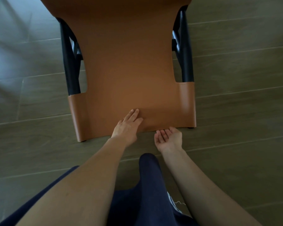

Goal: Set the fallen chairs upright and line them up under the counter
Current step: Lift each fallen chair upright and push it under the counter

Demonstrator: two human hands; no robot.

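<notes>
On fallen chair (129, 70), left hand (127, 126) flat, right hand (168, 137) palm-up, relaxed, at edge

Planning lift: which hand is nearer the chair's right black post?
Right. The right hand sits palm-up at the leather edge toward the post; left hand lies flat farther left.

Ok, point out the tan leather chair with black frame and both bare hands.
Tan leather chair (134, 70): head view, middle of leather panel.
Left hand (127, 126): head view, its back.
Right hand (167, 137): head view, upturned palm.
</notes>
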